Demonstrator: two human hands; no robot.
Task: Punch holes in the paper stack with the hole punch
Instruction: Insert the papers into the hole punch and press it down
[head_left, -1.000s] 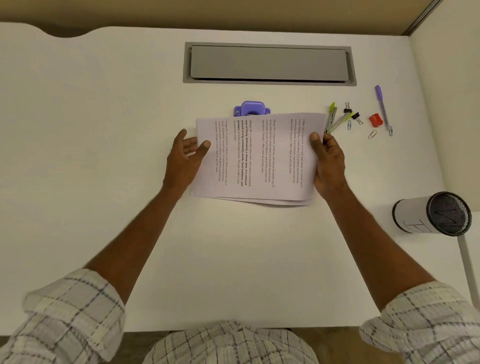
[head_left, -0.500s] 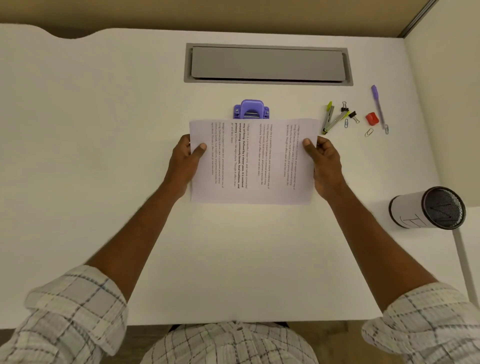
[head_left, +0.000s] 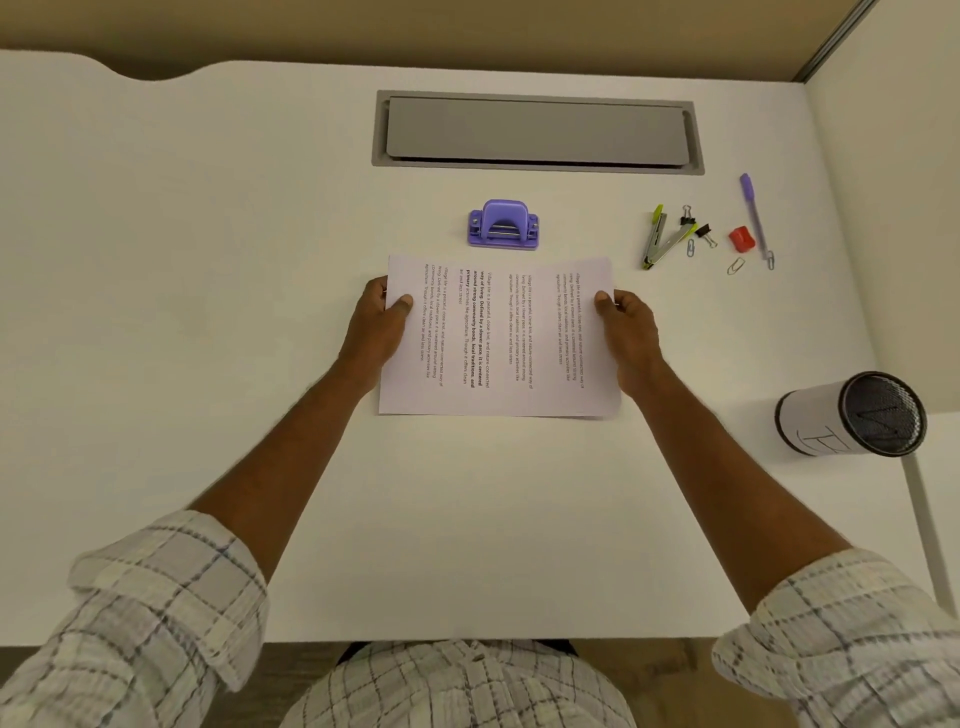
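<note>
Head view | paper stack (head_left: 500, 338) long axis left-right | left hand (head_left: 378, 325), right hand (head_left: 629, 332) grip its short edges

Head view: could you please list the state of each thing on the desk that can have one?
paper stack: squared up, held at both side edges, not yet in the punch
hole punch: handle up, nothing inserted, apart from the paper
left hand: gripping the stack
right hand: gripping the stack
mesh cup: tipped on its side
desk hatch: closed
</note>
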